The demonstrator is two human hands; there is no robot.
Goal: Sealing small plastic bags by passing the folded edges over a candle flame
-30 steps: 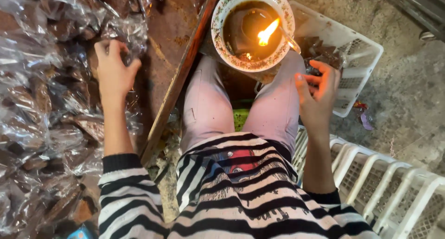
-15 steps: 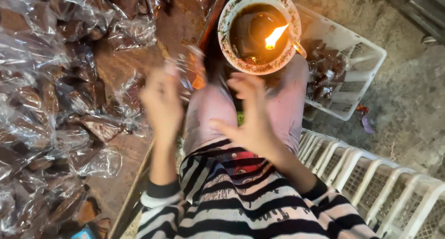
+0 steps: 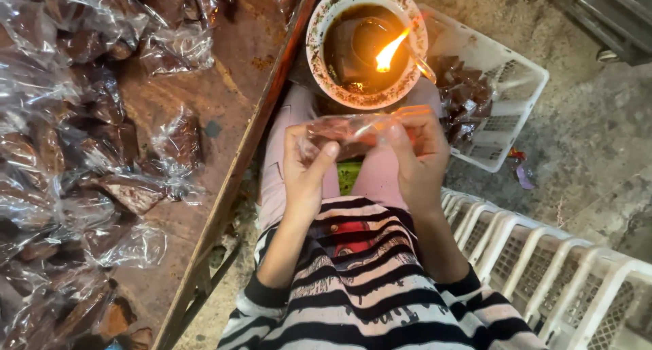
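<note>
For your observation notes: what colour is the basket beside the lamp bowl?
White plastic basket; head view.

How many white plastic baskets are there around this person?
2: one white basket beyond the flame bowl, holding wrapped pieces, and one white crate at the person's right side. Others may lie outside the picture.

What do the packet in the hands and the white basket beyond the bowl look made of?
Packet: thin clear plastic film, glossy and crinkled, brown contents showing through. White basket: likely moulded plastic, matte, with a lattice of slots in its walls.
</note>
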